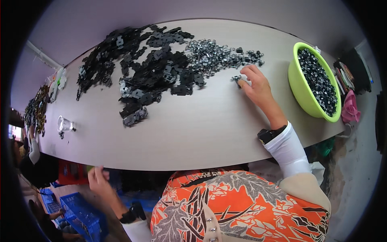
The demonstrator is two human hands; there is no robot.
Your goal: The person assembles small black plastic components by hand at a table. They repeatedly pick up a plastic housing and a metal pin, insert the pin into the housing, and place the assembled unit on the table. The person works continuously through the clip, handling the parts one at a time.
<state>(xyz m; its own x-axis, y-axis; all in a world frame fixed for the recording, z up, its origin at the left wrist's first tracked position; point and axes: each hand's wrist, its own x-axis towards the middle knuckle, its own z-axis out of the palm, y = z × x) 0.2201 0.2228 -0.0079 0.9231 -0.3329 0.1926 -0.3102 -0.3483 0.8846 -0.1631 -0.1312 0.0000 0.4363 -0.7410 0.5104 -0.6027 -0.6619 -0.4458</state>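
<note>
My right hand (pixel 256 86) is over the table, its thumb and fingers apart and curved, just right of the small metal-and-black pieces (pixel 236 79). Its thumb tip is at those pieces or touching them; I cannot tell which. Beyond the fingertips spreads a pile of small shiny metal clips (pixel 209 56). Left of it lies a larger heap of flat black plastic parts (pixel 161 70). My left hand (pixel 100 182) is low, past the near table edge, with its fingers smeared by motion. Whether it holds anything does not show.
A lime-green basin (pixel 297 86) full of small dark and metal pieces stands at the table's right. A clear plastic cup (pixel 66 125) lies on the left side. Blue crates (pixel 82 213) stand on the floor at lower left, near other people. Pink cloth (pixel 350 108) hangs right of the basin.
</note>
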